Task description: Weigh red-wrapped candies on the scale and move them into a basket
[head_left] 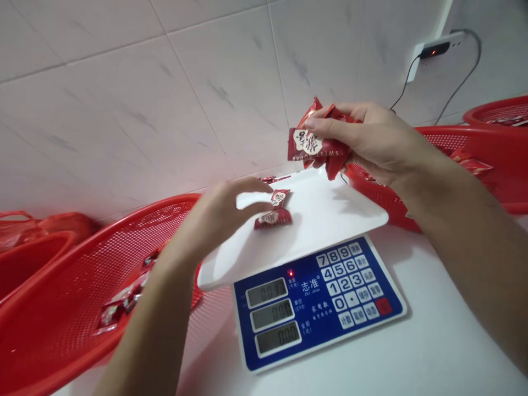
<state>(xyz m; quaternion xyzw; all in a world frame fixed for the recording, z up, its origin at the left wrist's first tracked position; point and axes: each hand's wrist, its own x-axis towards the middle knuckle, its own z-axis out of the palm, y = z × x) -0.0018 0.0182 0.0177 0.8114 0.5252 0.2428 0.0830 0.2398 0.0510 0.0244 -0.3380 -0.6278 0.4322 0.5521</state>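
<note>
My right hand (371, 137) is closed around several red-wrapped candies (309, 142), held up above the back right of a white scale tray (330, 206). Two more wrapped candies lie on that tray: an upper candy (280, 198) and a lower candy (273, 219). My left hand (225, 212) reaches over the tray's left side, slightly blurred. Its thumb and fingers are apart, with the tips at the left end of the upper candy. Below the tray is the scale's blue panel (322, 302), with number keys and three displays.
A red mesh basket (165, 220) with red packets (127, 300) stands left of the scale. Another red basket (495, 154) is on the right. Along the tiled wall (124, 121), a power strip (437, 49) carries a plug and cables.
</note>
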